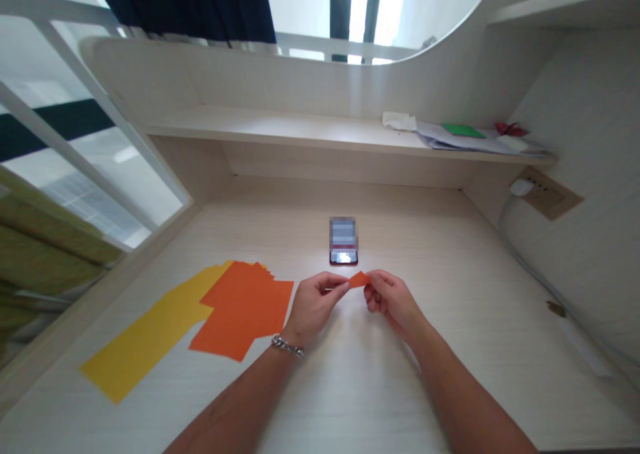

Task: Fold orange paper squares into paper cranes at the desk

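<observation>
A small piece of orange paper is pinched between my left hand and my right hand, held just above the desk. Its left end meets my left fingertips, and its right end sits in my right fingers. To the left of my left hand lie overlapping orange paper sheets on top of a long yellow paper strip. A smartphone lies face up just beyond my hands, with part of it blurred. A chain bracelet circles my left wrist.
The pale wood-grain desk is bounded by a wall shelf holding papers and a red folded item. A wall socket plate has a plug and cable at right. A white railing runs along the left.
</observation>
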`<act>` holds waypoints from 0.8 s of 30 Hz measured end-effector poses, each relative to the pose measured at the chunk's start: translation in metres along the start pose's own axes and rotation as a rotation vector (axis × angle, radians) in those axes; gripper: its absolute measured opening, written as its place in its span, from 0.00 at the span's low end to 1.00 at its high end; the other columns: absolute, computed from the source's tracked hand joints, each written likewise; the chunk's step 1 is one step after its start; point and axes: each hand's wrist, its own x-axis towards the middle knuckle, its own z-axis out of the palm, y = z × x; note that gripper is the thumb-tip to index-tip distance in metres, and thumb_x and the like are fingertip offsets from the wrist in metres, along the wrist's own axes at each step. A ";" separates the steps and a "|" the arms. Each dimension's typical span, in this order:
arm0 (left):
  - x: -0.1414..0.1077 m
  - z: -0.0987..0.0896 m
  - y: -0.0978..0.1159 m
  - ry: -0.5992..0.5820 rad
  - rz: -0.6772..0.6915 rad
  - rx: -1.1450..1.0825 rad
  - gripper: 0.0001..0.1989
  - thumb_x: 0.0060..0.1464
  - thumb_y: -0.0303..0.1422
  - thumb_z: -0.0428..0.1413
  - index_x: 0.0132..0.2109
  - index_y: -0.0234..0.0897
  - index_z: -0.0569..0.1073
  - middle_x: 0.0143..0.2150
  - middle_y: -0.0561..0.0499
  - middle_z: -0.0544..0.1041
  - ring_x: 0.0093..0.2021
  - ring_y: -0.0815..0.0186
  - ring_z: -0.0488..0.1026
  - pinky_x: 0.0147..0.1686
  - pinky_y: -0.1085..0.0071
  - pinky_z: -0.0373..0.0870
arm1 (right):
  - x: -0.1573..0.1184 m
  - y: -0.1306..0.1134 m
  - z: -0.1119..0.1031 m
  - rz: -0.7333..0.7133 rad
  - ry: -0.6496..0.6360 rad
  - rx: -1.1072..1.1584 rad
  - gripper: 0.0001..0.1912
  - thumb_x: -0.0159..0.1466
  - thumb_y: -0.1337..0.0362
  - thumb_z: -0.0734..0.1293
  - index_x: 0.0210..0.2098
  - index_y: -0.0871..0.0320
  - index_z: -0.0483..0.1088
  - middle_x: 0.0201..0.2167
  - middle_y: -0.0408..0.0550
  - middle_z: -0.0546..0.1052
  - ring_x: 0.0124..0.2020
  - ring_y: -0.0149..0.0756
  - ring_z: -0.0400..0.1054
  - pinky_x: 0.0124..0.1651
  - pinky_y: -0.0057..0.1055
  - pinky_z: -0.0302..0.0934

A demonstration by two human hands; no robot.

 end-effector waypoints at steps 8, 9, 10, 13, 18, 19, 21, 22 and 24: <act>-0.002 0.002 0.003 -0.153 -0.168 -0.231 0.12 0.50 0.36 0.59 0.40 0.32 0.76 0.32 0.45 0.78 0.31 0.66 0.74 0.32 0.71 0.71 | 0.007 0.007 -0.002 -0.084 0.143 -0.074 0.13 0.51 0.55 0.72 0.29 0.59 0.73 0.25 0.44 0.74 0.25 0.32 0.65 0.27 0.27 0.56; -0.002 0.002 0.004 -0.187 -0.192 -0.278 0.12 0.51 0.36 0.58 0.41 0.32 0.76 0.33 0.44 0.78 0.32 0.66 0.74 0.33 0.70 0.71 | 0.006 0.007 -0.001 -0.050 0.131 -0.014 0.14 0.51 0.55 0.72 0.29 0.59 0.73 0.24 0.43 0.74 0.24 0.31 0.65 0.26 0.26 0.56; -0.002 0.002 0.004 -0.209 -0.213 -0.325 0.12 0.52 0.36 0.58 0.41 0.32 0.76 0.34 0.44 0.78 0.33 0.66 0.74 0.34 0.70 0.71 | 0.006 0.007 -0.001 -0.024 0.119 0.035 0.14 0.50 0.55 0.73 0.29 0.59 0.73 0.23 0.43 0.73 0.23 0.29 0.64 0.25 0.26 0.55; -0.003 0.003 0.001 -0.230 -0.251 -0.438 0.11 0.51 0.34 0.59 0.41 0.32 0.75 0.34 0.45 0.77 0.32 0.67 0.74 0.35 0.70 0.71 | 0.004 0.006 0.000 0.010 0.090 0.091 0.15 0.49 0.56 0.74 0.29 0.61 0.73 0.22 0.43 0.73 0.21 0.27 0.62 0.24 0.25 0.54; -0.002 0.005 -0.001 -0.240 -0.291 -0.539 0.10 0.50 0.32 0.60 0.40 0.32 0.74 0.35 0.45 0.77 0.33 0.65 0.75 0.37 0.67 0.72 | 0.003 0.006 0.002 0.009 0.080 0.074 0.15 0.49 0.57 0.74 0.31 0.61 0.73 0.23 0.44 0.74 0.21 0.27 0.63 0.24 0.24 0.54; -0.002 0.005 -0.001 -0.241 -0.299 -0.553 0.10 0.50 0.32 0.60 0.40 0.32 0.74 0.36 0.45 0.77 0.33 0.65 0.76 0.37 0.67 0.72 | 0.004 0.006 0.002 0.006 0.081 0.069 0.15 0.49 0.57 0.74 0.31 0.61 0.73 0.23 0.44 0.74 0.21 0.27 0.63 0.23 0.24 0.54; -0.002 0.005 0.001 -0.244 -0.314 -0.584 0.10 0.50 0.32 0.60 0.40 0.32 0.73 0.36 0.45 0.77 0.33 0.65 0.76 0.37 0.67 0.72 | 0.004 0.006 0.002 0.010 0.082 0.065 0.15 0.49 0.57 0.74 0.31 0.61 0.74 0.23 0.44 0.74 0.21 0.27 0.63 0.23 0.24 0.54; -0.002 0.005 0.002 -0.246 -0.319 -0.598 0.11 0.50 0.32 0.60 0.40 0.32 0.73 0.36 0.45 0.77 0.33 0.65 0.76 0.37 0.67 0.72 | 0.004 0.006 0.002 0.015 0.080 0.067 0.16 0.48 0.57 0.74 0.31 0.61 0.74 0.23 0.44 0.74 0.21 0.28 0.63 0.23 0.24 0.54; -0.002 0.005 0.003 -0.252 -0.323 -0.618 0.11 0.49 0.31 0.61 0.40 0.31 0.73 0.36 0.44 0.77 0.33 0.65 0.76 0.36 0.67 0.72 | 0.004 0.006 0.002 0.022 0.070 0.074 0.16 0.49 0.57 0.74 0.32 0.61 0.74 0.24 0.45 0.75 0.22 0.28 0.64 0.23 0.25 0.55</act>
